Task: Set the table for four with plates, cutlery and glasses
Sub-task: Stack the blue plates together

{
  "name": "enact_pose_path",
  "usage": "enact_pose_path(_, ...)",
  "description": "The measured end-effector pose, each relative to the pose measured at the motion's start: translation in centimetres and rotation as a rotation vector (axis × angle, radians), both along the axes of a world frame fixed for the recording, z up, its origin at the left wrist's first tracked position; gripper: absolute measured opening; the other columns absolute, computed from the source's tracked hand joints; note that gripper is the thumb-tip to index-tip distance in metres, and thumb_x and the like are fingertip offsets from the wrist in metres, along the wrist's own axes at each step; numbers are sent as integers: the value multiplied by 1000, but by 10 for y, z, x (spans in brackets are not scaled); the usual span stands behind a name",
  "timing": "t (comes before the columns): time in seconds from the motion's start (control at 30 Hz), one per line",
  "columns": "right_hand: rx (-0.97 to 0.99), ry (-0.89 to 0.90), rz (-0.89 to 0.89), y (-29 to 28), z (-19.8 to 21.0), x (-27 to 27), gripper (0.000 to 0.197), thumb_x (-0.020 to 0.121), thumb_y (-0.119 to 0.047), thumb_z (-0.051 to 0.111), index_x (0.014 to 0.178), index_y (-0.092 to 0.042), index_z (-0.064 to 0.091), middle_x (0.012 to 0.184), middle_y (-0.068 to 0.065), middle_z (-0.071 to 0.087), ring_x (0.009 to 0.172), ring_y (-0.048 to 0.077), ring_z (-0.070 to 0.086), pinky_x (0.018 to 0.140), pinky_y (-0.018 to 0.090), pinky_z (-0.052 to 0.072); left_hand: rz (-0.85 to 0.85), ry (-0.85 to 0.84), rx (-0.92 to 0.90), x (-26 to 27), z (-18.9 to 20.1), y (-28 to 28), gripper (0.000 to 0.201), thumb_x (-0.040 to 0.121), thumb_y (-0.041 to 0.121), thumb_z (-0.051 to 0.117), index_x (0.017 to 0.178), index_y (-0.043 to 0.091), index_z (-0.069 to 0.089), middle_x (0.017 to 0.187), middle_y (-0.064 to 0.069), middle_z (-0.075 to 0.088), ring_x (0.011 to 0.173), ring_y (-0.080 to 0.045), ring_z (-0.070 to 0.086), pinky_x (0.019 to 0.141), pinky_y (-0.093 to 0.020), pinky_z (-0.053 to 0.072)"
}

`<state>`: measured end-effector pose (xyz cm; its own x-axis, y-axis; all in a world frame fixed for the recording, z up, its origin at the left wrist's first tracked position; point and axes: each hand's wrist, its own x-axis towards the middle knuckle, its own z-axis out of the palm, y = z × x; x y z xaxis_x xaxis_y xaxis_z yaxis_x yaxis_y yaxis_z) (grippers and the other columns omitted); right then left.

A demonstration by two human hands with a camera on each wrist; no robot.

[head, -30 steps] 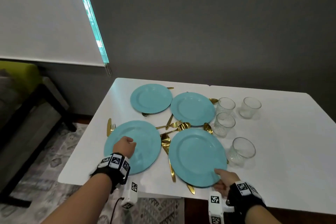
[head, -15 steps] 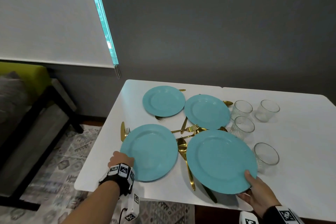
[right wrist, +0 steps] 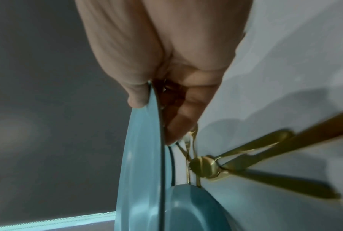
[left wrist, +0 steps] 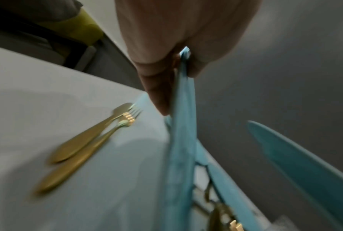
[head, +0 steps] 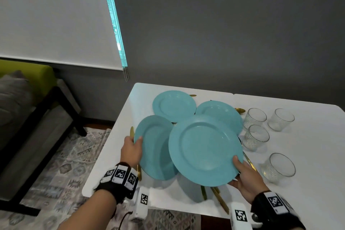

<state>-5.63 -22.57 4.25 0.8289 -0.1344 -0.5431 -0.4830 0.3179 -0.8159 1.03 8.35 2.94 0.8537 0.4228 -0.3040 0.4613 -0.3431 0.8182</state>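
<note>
Both near plates are up off the desk [head: 119, 155] now: left hand [head: 131, 150] grips one teal plate [head: 155, 147], right hand [head: 246, 175] the other teal plate [head: 204, 150], likely carrying them to their seats.

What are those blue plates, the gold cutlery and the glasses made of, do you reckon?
Plates: probably glazed ceramic or melamine; smooth turquoise with a soft sheen. Cutlery: metal with a gold finish; it glints brightly. Glasses: clear glass, apparently textured low on the walls.

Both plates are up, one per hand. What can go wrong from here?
1. The left hand pinches its tilted plate only at the rim; it may slip.
2. The right hand swings its plate close to the nearest glass; a knock could topple it.
</note>
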Motion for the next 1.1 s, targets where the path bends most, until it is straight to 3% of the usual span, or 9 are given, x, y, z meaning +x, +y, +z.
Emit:
enact_pose_path(0.17, 28, -54, 50, 24, 22, 36, 18, 100, -29, 40, 108, -26, 57, 102, -3, 67, 91, 17, 62, 72, 37, 52, 10, -207, -147, 14, 44, -17, 16, 97, 27, 43, 102, 12, 41, 99, -6, 52, 90, -23, 49, 76, -30, 36)
enact_pose_path(0.3, 11, -124, 48, 32, 43, 67, 18, 100, -27, 41, 110, -25, 56, 103, -5, 67, 92, 16, 62, 78, 38, 53, 62, -270, -355, 34, 61, -39, 22, 97, 28, 41, 112, 13, 45, 99, -2, 55, 94, -22, 52, 83, -35, 45)
enact_pose_path(0.37, -20, -147, 29, 28, 53, 83, 22, 100, -28, 42, 118, -22, 54, 106, -3, 66, 93, 18, 62, 83, 42, 52, 80, -284, -425, 45, 71, -54, 30, 98, 26, 37, 120, 8, 45, 96, 1, 53, 91, -20, 50, 74, -30, 44)
enact_pose_path(0.53, -216, -179, -79, -2, 72, 123, 24, 96, -31, 51, 113, -14, 52, 117, 9, 63, 102, 29, 61, 86, 45, 53, 85, -302, -553, 79, 91, -95, 39, 101, 25, 29, 126, 0, 45, 119, -15, 52, 94, -16, 43, 66, -11, 42)
enact_pose_path(0.7, -131, -184, -201, -43, 92, 160, 35, 98, -24, 50, 129, -10, 43, 119, 10, 57, 99, 30, 58, 85, 44, 50, 37, -271, -789, 110, 103, -149, 40, 101, 36, 31, 122, 11, 53, 114, -5, 60, 95, -21, 58, 82, -33, 49)
enact_pose_path(0.8, -65, -170, -224, -75, 101, 174, 35, 100, -23, 45, 133, -10, 46, 118, 10, 60, 100, 30, 59, 82, 41, 48, -49, -216, -854, 132, 100, -178, 42, 101, 42, 28, 94, 12, 58, 76, -1, 65, 56, -10, 59, 49, -17, 48)
enact_pose_path(0.87, -66, -182, -263, -95, 104, 182, 35, 101, -21, 42, 133, -9, 46, 120, 10, 59, 101, 29, 58, 84, 41, 47, -66, -142, -837, 145, 91, -195, 53, 100, 46, 22, 78, 12, 57, 50, 4, 60, 40, -7, 54, 40, -14, 44)
enact_pose_path(1.03, -144, -190, -349, -142, 103, 196, 35, 100, -25, 43, 133, -14, 46, 129, 9, 58, 105, 28, 59, 84, 40, 49, -217, 197, -299, 174, 28, -218, 51, 96, 43, 39, 110, -2, 60, 95, -12, 63, 84, -30, 62, 81, -40, 54)
enact_pose_path(1.1, -150, -170, -370, -157, 100, 197, 37, 100, -26, 44, 135, -14, 45, 129, 8, 58, 105, 28, 59, 83, 39, 49, -202, 316, -74, 179, 5, -222, 42, 96, 30, 44, 122, -2, 56, 120, -17, 61, 112, -31, 59, 96, -35, 48)
